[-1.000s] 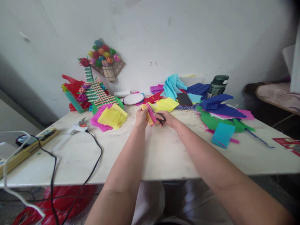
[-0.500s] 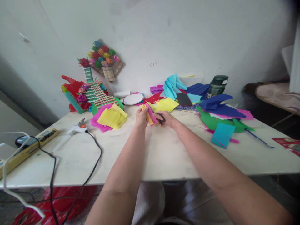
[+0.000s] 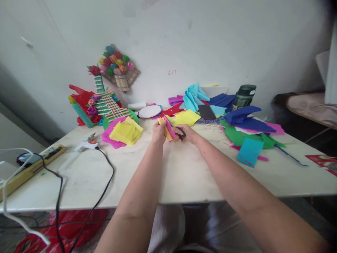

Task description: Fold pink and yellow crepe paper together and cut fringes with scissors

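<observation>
Over the middle of the table, my left hand is closed on a folded strip of pink and yellow-orange crepe paper. My right hand grips black-handled scissors, whose blades lie along the pink side of the paper. How far the blades are apart is too small to make out. Just behind the hands are a sheet of yellow paper and a piece of red paper. Yellow sheets rest on pink ones left of my left hand.
A glue gun with a black cord and a power strip occupy the left side. Paper-flower crafts stand behind them. At the right are a dark green bottle, blue paper, and a turquoise packet. A phone lies at the back.
Almost nothing differs. Both hands, the scissors and the paper strip stay in nearly the same place.
</observation>
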`<state>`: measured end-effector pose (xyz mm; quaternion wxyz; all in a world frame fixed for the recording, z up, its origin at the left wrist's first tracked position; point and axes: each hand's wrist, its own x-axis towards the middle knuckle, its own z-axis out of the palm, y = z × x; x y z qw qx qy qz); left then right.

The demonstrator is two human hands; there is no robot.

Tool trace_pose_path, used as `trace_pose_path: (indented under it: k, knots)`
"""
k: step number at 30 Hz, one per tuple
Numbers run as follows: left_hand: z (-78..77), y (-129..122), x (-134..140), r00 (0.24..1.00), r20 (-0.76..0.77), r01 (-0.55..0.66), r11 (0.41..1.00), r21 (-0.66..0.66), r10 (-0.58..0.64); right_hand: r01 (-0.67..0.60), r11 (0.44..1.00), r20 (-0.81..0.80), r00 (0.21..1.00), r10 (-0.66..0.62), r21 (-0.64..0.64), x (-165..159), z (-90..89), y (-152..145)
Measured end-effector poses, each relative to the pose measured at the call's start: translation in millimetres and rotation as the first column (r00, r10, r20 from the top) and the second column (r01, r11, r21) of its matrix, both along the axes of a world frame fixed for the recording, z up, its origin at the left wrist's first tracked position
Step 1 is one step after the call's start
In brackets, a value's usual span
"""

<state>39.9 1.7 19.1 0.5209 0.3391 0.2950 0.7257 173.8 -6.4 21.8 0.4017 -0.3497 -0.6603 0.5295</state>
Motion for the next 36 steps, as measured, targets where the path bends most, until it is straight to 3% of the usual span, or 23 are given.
trace_pose_path:
  k: [17, 36]
  knots:
    - [0.2, 1.8, -0.6, 0.999, 0.013, -0.045, 0.998, -0.038, 0.045, 0.025, 1.0, -0.005, 1.0, -0.025, 0.006, -3.4, 2.0, -1.2]
    - [2.9, -2.1, 2.5, 1.0, 0.017, 0.024, 1.0, -0.013, -0.024, 0.011, 1.0, 0.006, 1.0, -0.011, 0.024, -0.8, -4.5, 6.3]
